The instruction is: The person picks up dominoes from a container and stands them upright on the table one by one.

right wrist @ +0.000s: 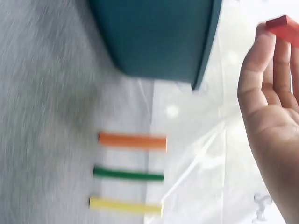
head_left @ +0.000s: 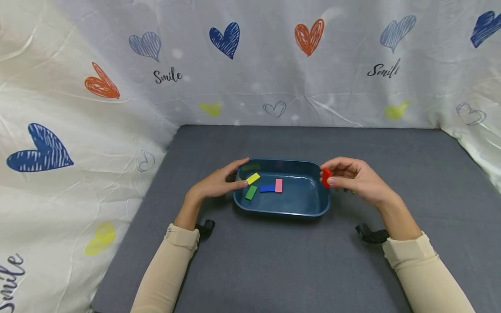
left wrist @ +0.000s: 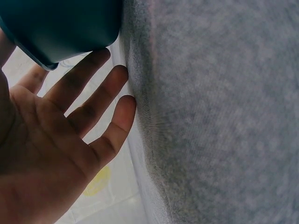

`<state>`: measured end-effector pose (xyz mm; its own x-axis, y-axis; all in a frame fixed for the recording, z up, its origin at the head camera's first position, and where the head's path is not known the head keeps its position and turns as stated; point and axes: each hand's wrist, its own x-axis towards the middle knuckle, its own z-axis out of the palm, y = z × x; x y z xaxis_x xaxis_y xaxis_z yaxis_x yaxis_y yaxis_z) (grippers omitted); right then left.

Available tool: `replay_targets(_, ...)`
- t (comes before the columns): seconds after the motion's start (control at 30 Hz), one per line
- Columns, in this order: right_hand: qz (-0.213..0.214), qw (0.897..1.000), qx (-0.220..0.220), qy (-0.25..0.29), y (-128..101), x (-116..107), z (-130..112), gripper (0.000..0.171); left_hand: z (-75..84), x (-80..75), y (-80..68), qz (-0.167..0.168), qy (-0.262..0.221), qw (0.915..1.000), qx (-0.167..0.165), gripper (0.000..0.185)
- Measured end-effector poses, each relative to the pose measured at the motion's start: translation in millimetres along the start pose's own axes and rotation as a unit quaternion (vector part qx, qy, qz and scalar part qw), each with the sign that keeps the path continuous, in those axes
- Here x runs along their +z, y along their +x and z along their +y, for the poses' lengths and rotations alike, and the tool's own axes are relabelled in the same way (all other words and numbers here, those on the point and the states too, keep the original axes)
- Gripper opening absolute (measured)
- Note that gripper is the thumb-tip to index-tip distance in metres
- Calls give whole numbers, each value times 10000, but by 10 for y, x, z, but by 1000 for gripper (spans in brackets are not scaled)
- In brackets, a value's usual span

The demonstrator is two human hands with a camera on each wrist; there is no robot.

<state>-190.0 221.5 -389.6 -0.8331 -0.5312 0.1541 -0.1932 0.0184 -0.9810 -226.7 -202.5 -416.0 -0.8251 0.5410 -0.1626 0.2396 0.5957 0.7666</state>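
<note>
My left hand (head_left: 221, 180) holds the left end of a dark teal tray (head_left: 289, 211), thumb over the rim and other fingers outside. In the left wrist view, fingertips touch the tray's outer wall (left wrist: 79, 28). A red domino block (head_left: 326, 177) is pinched between the thumb and fingers of my right hand (head_left: 352, 178), beside the tray's right rim. Inside the tray are a yellow block (head_left: 253, 178) near my left thumb, a green block (head_left: 251, 192), a blue block (head_left: 267, 188) and a pink block (head_left: 278, 185) touching the blue one.
Outside the tray's right end, an orange block (right wrist: 133, 141), a green block (right wrist: 128, 174) and a yellow block (right wrist: 126, 205) stand upright in a row; my right hand mostly hides them in the head view. A grey cloth (head_left: 282, 261) covers the table; a heart-printed curtain (head_left: 258, 74) hangs behind.
</note>
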Motion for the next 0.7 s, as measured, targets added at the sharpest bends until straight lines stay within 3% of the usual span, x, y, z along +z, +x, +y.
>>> replay_targets(0.23, 1066, 9943, -9, -81, -226, -252, 5, 30, 18, 0, -14, 7, 17, 10000, -42, 77)
replay_targets(0.47, 1849, 9820, 199, -316, -479, -486, 104, 33, 31, 6, -7, 7, 16, 10000, -57, 77)
replay_targets(0.7, 1942, 9687, 813, -1317, -632, -608, 235, 32, 7, 12, -5, 45, 21, 10000, -68, 78)
